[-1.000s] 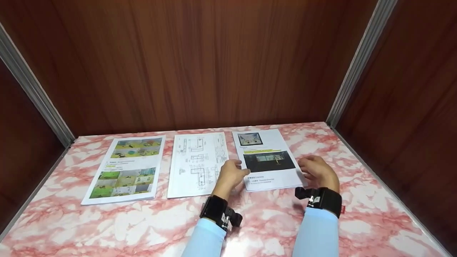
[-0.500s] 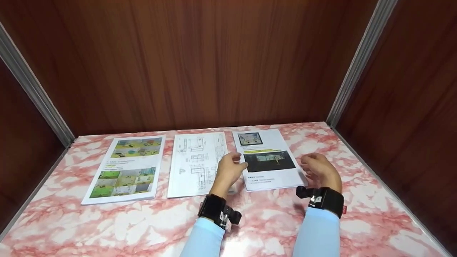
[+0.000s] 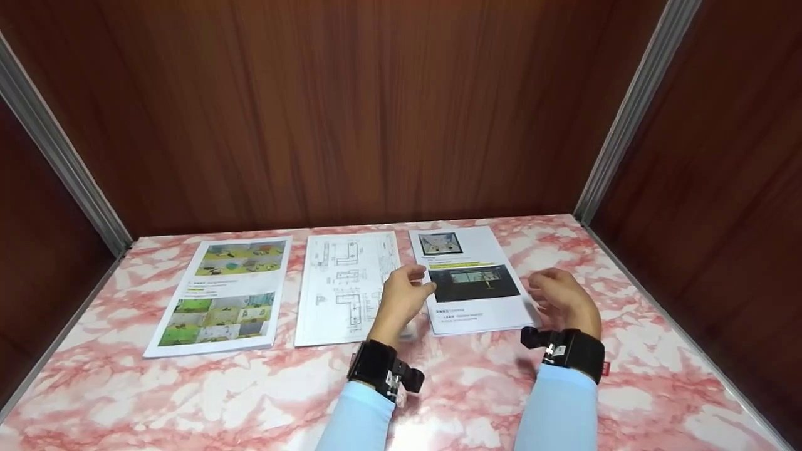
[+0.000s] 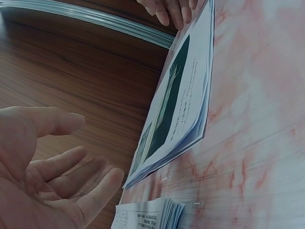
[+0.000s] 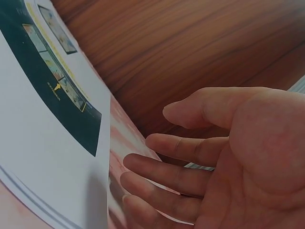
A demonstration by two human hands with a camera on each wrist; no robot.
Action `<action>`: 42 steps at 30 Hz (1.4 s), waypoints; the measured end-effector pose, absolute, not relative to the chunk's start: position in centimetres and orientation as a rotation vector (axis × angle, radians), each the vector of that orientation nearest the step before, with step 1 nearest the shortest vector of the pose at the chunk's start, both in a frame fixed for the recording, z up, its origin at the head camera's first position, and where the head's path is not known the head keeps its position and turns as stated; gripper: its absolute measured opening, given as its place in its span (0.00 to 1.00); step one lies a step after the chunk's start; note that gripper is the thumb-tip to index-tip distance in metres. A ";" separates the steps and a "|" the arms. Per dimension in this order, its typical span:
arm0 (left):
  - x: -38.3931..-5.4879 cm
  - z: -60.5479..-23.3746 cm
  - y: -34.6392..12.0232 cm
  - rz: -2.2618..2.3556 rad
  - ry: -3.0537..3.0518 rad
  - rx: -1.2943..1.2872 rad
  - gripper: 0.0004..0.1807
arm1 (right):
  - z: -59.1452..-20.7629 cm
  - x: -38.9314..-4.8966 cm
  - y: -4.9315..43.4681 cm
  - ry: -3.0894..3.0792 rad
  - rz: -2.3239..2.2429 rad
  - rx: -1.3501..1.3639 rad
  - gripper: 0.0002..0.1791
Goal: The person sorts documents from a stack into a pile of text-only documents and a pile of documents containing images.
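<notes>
Three stacks of printed paper lie in a row on the table. My left hand [image 3: 404, 297] is near the left edge of the right-hand stack [image 3: 463, 316], above the gap beside the middle stack [image 3: 326, 313], which bears line drawings. In the left wrist view its fingers [image 4: 97, 195] are relaxed and apart from the paper. My right hand [image 3: 564, 297] hovers by the right edge of the right-hand stack. The right wrist view shows its fingers [image 5: 167, 171] loosely extended beside the paper, holding nothing. That stack's top sheet carries a dark picture and a smaller one above it.
The left-hand stack [image 3: 216, 288], printed with colour photos, lies at the far left of the marbled pink and white table [image 3: 263, 401]. Brown wood-grain panels [image 3: 351, 113] rise at the back and sides, with metal posts [image 3: 639, 113] in the corners.
My left hand has drawn slightly left and away from the right-hand stack. The right hand has shifted a little to the right. The paper stacks lie as before.
</notes>
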State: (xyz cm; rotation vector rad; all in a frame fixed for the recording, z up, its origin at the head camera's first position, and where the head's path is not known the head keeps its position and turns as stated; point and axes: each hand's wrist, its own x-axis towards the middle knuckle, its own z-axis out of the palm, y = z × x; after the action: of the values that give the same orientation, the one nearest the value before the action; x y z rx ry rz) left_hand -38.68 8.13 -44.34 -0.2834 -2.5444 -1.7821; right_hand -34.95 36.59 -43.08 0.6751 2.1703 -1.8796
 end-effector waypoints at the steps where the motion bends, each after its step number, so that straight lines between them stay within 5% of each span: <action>1: -38.7 -44.3 8.2 -1.784 -2.541 -0.284 0.22 | -43.0 -34.9 36.6 2.180 -1.883 0.666 0.32; 21: -38.2 -40.0 6.1 -1.748 -2.450 -0.335 0.19 | -37.9 -34.9 34.7 2.641 -1.682 0.377 0.26; 34: -36.9 -35.3 0.1 -1.578 -2.391 -0.412 0.09 | -34.1 -35.1 29.2 2.885 -1.723 0.057 0.15; 42: -35.7 -33.5 -7.6 -1.400 -2.375 -0.431 0.07 | -31.4 -33.7 21.0 2.869 -1.944 -0.313 0.06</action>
State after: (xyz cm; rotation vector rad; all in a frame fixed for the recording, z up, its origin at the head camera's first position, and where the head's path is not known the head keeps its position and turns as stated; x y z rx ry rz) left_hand -35.71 -7.62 -33.48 -0.4309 -2.3754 -1.3995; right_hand -33.70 21.05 -31.36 -0.3126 2.8694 -1.9440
